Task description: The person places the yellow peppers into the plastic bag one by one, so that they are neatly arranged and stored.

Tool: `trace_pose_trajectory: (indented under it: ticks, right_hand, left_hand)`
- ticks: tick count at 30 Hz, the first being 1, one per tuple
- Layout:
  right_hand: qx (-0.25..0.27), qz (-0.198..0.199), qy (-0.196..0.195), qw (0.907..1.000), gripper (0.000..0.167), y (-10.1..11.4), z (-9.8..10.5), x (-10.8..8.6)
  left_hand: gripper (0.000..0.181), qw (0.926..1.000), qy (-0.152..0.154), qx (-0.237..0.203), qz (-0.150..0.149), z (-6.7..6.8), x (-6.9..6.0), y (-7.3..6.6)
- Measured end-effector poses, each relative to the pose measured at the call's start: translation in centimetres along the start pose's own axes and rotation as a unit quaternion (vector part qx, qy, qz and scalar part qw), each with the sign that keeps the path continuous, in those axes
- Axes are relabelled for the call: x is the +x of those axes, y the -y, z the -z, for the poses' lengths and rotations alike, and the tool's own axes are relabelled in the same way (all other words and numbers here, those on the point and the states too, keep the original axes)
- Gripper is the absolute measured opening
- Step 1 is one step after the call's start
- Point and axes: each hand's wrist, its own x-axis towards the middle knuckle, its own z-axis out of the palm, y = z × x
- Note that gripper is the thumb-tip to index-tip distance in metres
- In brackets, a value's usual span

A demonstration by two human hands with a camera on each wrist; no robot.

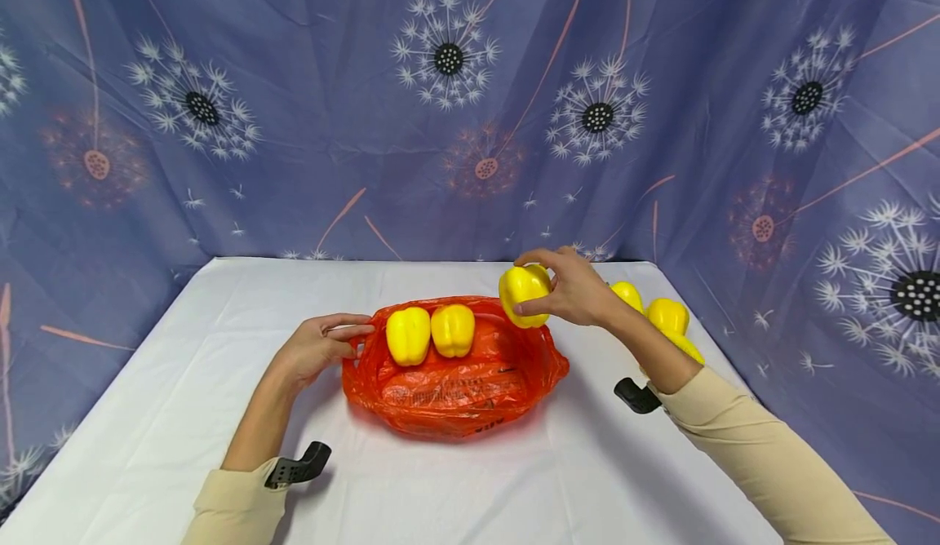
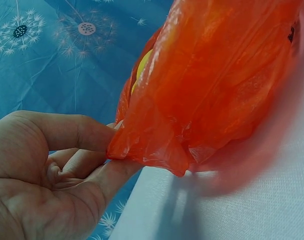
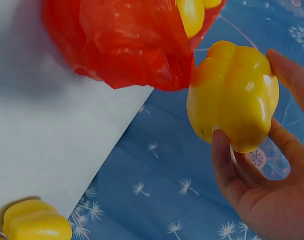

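1. Here, a glossy yellow bell pepper is held up at the far right rim of an open red plastic bag, over a table spread with a white cloth. Blue-violet fabric, printed with white and pink dandelions, hangs behind the table and along both its sides.

2. The pepper sits in the right hand, clasped between thumb and fingers; whether it touches the bag cannot be told. Well apart, across the bag, the left hand pinches the bag's left edge between thumb and fingers, as the left wrist view shows.

3. Inside the bag, two more peppers, one at left and one at right, stand side by side against the far wall, near the left hand. Dark print, too small to read, marks the plastic.

4. At the table's right side lies a cluster of yellow peppers, partly hidden behind the right forearm. Beige sleeves cover both arms, and a black device is strapped at each wrist, left and right.
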Motion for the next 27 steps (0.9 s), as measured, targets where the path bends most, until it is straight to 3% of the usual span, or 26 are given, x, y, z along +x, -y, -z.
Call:
trace_pose_trajectory:
  ticks: [14, 27]
  right_hand:
    - [0.001, 0.018, 0.025, 0.9995, 0.068, 1.0, -2.8, 0.3]
    - [-0.021, 0.002, 0.073, 0.9971, 0.065, 1.5, -5.2, 0.4]
  left_hand:
    - [0.058, 0.9999, -0.005, 0.011, 0.004, 0.1, 0.0, 0.2]
    - [0.059, 0.9999, -0.002, 0.012, -0.007, 0.1, 0.1, 0.4]
